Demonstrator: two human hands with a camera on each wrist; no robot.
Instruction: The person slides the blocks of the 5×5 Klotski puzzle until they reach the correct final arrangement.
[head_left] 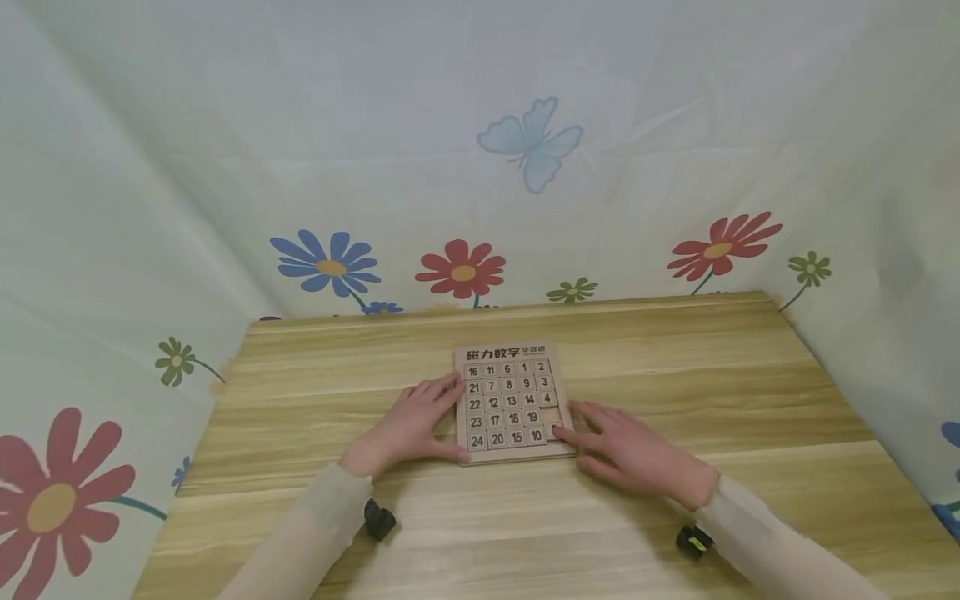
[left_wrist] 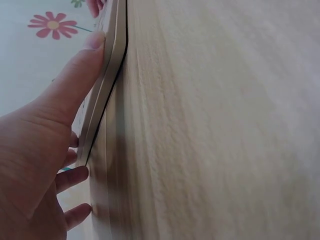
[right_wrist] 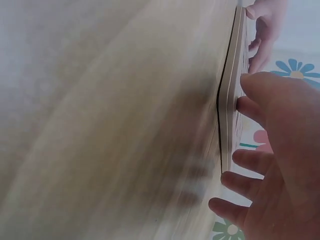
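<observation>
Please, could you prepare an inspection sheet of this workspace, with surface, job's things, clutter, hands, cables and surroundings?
Surface: table, wood-grain top.
Job's things: number puzzle lies on the table; one gap shows above the bottom-right tile, whose number is hidden.
Clutter: nothing seen.
Hands: left hand touches the puzzle's left side; right hand touches the bottom-right tile; black device at each wrist.
Cables: nothing seen.
Surroundings: pale backdrop printed with flowers and a butterfly.
</observation>
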